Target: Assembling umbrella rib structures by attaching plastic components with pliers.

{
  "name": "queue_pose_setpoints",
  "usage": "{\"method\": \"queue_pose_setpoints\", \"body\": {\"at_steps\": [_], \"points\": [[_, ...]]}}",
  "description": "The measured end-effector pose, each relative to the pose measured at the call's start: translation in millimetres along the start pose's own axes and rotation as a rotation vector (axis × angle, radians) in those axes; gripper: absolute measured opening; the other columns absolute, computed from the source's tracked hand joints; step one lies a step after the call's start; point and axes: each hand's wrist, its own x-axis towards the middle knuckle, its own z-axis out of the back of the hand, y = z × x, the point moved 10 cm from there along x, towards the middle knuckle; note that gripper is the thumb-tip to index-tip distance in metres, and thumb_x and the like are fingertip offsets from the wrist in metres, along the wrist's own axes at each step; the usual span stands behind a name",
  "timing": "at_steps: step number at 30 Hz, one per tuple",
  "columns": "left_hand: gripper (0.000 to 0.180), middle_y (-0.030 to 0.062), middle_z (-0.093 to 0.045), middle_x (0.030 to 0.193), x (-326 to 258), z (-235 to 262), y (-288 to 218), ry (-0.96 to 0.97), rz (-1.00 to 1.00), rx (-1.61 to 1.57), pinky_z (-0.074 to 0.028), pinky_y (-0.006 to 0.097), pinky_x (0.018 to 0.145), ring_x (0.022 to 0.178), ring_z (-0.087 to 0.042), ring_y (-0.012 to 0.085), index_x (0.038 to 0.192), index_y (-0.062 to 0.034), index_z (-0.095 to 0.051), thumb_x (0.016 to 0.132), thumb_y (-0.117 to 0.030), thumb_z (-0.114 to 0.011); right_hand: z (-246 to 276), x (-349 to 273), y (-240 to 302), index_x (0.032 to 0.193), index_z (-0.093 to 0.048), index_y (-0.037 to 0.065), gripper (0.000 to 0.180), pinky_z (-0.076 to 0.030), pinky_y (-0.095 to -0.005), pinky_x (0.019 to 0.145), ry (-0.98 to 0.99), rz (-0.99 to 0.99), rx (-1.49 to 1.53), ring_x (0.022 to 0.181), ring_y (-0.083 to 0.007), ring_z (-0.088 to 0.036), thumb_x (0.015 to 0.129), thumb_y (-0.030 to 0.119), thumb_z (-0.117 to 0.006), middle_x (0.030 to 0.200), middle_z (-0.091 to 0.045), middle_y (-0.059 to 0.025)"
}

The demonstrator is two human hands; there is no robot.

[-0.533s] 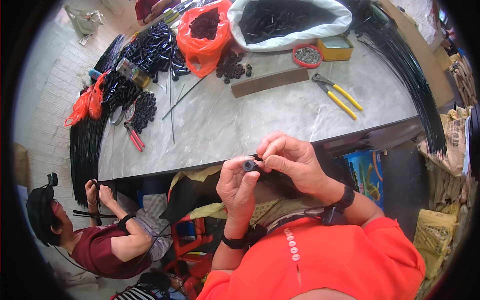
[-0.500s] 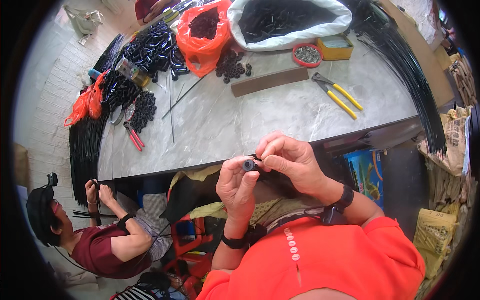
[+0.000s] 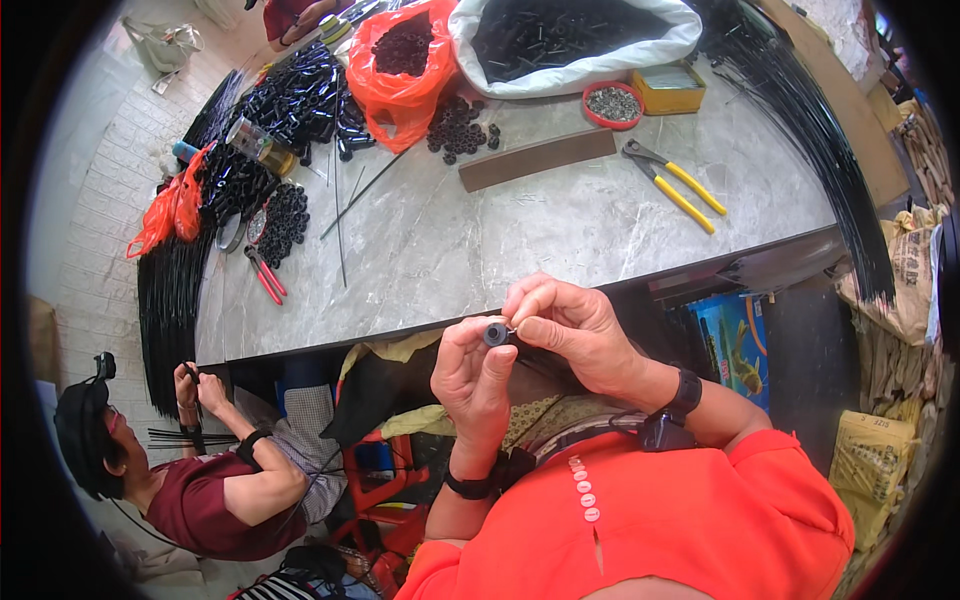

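The left hand (image 3: 478, 372) is closed around a small black ring (image 3: 495, 333), which it pinches between thumb and fingers and holds upright just in front of the near edge of the tabletop (image 3: 480, 240). The right hand (image 3: 570, 328) is also closed narrow: its thumb and forefinger pinch something very thin at the right side of the ring. It is too small to tell if this is a wire or a pin. The two hands touch each other at the ring.

Compared with half a second ago, almost nothing has changed. Both hands are in the same place above the lap and the ring has not turned in a way I can see. So I judge this is one slow, fine fitting step that is going on, not a new one.

On the tabletop, near its right part, lie yellow pliers (image 3: 678, 187), and beside them a brown strip (image 3: 537, 160). At the far edge are an orange bag (image 3: 400, 70) and a white sack (image 3: 575, 40), both with black parts, and a red dish (image 3: 612, 103) with small metal pieces. Long black rods (image 3: 815, 140) hang over the right corner. At the left edge lie red pliers (image 3: 262, 275). Below the left corner sits another person (image 3: 200, 490) who holds thin black rods in both hands.
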Motion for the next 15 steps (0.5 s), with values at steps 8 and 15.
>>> {"method": "queue_pose_setpoints", "body": {"at_steps": [8, 15], "points": [[0.028, 0.005, -0.067, 0.103, 0.0, -0.2, 0.5, -0.003, -0.003, -0.012, -0.046, 0.024, 0.087, 0.093, -0.06, 0.0091, 0.111, 0.0011, -0.061, 0.094, -0.017, -0.073, 0.1, -0.1, -3.0, 0.101, -0.068, 0.0, 0.006, -0.05, -0.0263, 0.093, 0.004, -0.02, 0.015, 0.102, -0.0112, -0.058, 0.097, 0.004, -0.065, 0.111, -0.058, -0.0056], [0.028, 0.0052, -0.067, 0.103, 0.7, -0.3, -0.1, 0.005, -0.006, -0.023, -0.046, 0.025, 0.086, 0.092, -0.06, 0.0094, 0.111, 0.0012, -0.061, 0.093, -0.016, -0.074, -2.1, 0.1, -1.7, 0.1, -0.068, 0.0, 0.006, -0.049, -0.0263, 0.093, 0.011, -0.019, 0.019, 0.101, -0.011, -0.058, 0.097, 0.004, -0.066, 0.11, -0.059, -0.0055]]}}
